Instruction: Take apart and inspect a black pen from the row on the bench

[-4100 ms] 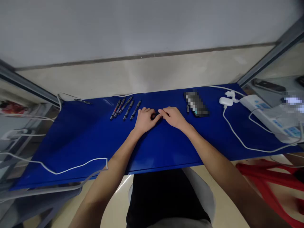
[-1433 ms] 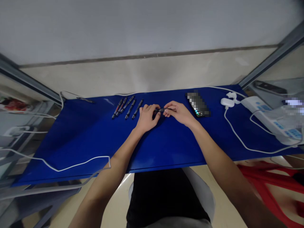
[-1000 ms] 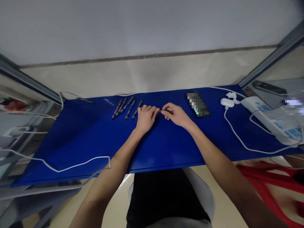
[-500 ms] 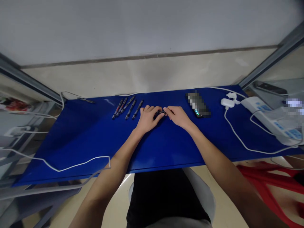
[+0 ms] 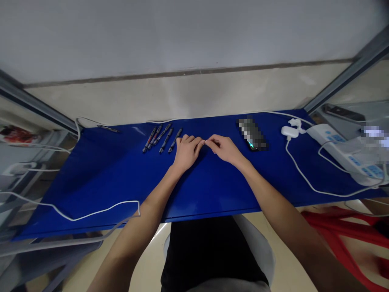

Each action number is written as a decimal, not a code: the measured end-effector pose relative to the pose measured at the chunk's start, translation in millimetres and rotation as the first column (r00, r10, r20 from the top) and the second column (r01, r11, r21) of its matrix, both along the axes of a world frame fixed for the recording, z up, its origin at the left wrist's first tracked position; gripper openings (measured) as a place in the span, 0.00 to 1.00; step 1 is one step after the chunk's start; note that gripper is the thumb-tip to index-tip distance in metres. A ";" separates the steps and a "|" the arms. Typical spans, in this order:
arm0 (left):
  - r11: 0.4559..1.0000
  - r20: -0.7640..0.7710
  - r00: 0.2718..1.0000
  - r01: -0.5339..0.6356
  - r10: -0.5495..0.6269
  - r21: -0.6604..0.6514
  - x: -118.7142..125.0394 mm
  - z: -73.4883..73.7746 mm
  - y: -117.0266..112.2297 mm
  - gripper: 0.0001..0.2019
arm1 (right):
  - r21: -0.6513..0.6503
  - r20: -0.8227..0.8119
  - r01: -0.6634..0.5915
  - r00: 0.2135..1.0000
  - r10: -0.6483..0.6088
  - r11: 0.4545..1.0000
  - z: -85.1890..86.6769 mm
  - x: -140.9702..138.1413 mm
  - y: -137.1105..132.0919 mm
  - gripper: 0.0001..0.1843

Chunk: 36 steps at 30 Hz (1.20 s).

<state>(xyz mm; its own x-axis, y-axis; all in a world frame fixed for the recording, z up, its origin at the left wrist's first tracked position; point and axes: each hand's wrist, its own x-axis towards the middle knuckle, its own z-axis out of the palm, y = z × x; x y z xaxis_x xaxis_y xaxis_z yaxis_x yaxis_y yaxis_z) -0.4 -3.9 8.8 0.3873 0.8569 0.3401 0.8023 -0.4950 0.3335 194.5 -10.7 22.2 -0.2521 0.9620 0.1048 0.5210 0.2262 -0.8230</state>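
Note:
My left hand (image 5: 187, 151) rests on the blue table top (image 5: 91, 182) with its fingers curled, just right of a row of several dark pens (image 5: 162, 139) lying side by side. My right hand (image 5: 223, 148) comes in from the right, its fingertips meeting those of my left hand. Any small thing between the fingertips is hidden. A phone with a pixelated screen (image 5: 252, 135) lies flat just beyond my right hand.
A single pen (image 5: 107, 128) lies at the far left of the table. White earbuds or a charger (image 5: 288, 131) and a white power strip (image 5: 337, 144) sit at the right, with white cables along the table. A red chair (image 5: 334, 231) stands at lower right.
The small dark item seen between my hands earlier no longer shows. My fingertips have come together, and my right hand sits slightly lower in view.

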 end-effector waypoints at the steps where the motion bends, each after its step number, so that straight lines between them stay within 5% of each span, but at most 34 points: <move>1: 1.000 -0.005 1.000 -0.021 0.021 -0.003 -0.2 -0.3 0.4 0.22 | 0.010 -0.017 -0.016 1.000 0.016 1.000 0.1 -0.1 -0.3 0.18; 4: 0.999 0.017 1.000 -0.016 0.017 -0.043 -1.0 1.3 0.0 0.21 | 0.051 0.008 -0.039 0.999 0.039 0.998 0.4 -1.2 -1.1 0.15; 11: 0.994 0.018 0.994 0.105 -0.105 -0.009 0.7 8.0 -5.3 0.20 | -0.039 -0.043 0.104 0.994 -0.105 0.994 -0.4 -4.9 -1.1 0.33; 18: 0.999 -0.015 0.998 0.053 -0.053 0.006 -0.7 0.8 -1.0 0.21 | 0.044 -0.051 0.017 0.999 -0.015 0.999 -1.6 -3.3 -0.9 0.18; 23: 0.999 -0.062 0.997 0.048 -0.048 0.004 -0.3 2.2 -1.9 0.23 | 0.040 0.018 0.074 0.997 -0.075 0.996 -1.8 -7.6 -1.5 0.26; 33: 0.995 -0.128 0.989 0.081 -0.074 0.049 2.8 3.7 -4.7 0.23 | -0.295 -0.411 0.094 0.886 -0.215 0.951 -10.8 -13.9 1.1 0.30; 36: 0.996 -0.072 0.994 0.086 -0.085 0.019 1.2 0.1 -2.2 0.21 | -0.282 -0.419 0.102 0.882 -0.218 0.954 -9.3 -13.9 0.8 0.28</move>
